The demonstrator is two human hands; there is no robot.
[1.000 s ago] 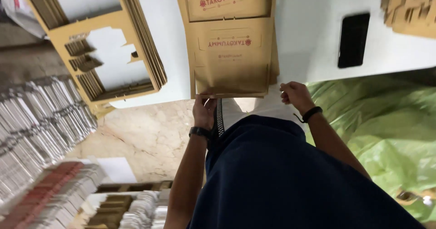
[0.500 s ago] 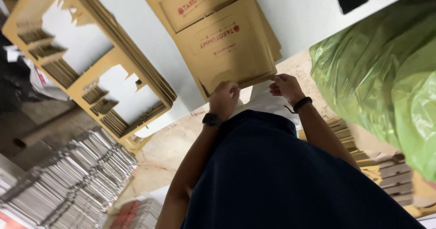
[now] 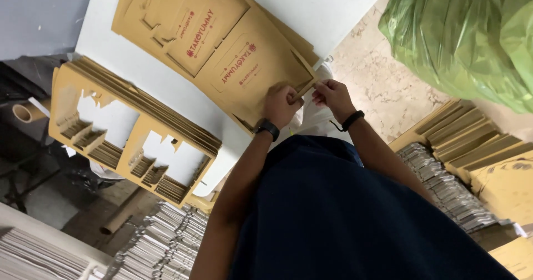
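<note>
Head view, looking down past a dark blue garment. White desk (image 3: 139, 74) carries two groups of brown card: one fanned stack of flat printed box blanks (image 3: 222, 52) and one stack of punched-out waste frames (image 3: 133, 141), each frame showing two large cut-out windows. Sheets per stack cannot be counted.

Left hand (image 3: 280, 105), black watch on the wrist: grip closed on the near corner of the box blanks at the desk edge. Right hand (image 3: 331, 95), black band on the wrist: fingers pinched narrowly on the same corner flap (image 3: 307, 84). The two hands are just beside each other, almost touching.

One green plastic bag (image 3: 466, 35) on the floor, upper right. Bundles of folded cartons (image 3: 444, 185) lie right of the person; more bundles (image 3: 161, 241) lower left. One cardboard tube (image 3: 125, 216) lies on the floor.
</note>
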